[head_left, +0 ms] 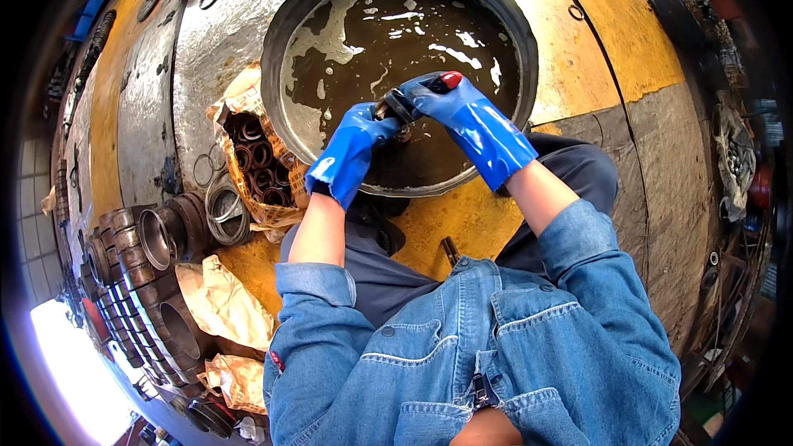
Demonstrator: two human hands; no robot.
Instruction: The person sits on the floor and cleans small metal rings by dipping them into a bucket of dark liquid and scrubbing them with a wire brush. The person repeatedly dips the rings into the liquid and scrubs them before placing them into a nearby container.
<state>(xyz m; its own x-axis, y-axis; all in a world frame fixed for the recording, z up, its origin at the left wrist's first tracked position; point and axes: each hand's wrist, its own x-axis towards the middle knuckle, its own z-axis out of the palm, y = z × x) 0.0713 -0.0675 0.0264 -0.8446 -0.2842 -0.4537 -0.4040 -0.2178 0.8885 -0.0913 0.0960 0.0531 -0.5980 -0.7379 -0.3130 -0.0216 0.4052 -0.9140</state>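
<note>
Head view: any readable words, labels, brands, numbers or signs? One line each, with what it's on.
None reads clearly enough to quote.
Torn paper bag holding dark rings: orange printed marks, too small and creased to read.
Red tag on the denim sleeve: too small to tell if it's lettered.
Dark part in the left hand and right hand: no marking can be made out.

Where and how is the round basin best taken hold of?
Probably by the basin's rim, left hand from the left, right hand from the right, once free: it rises around the liquid, so opposite holds should keep things level. The paper bag crowds its near left.
</note>
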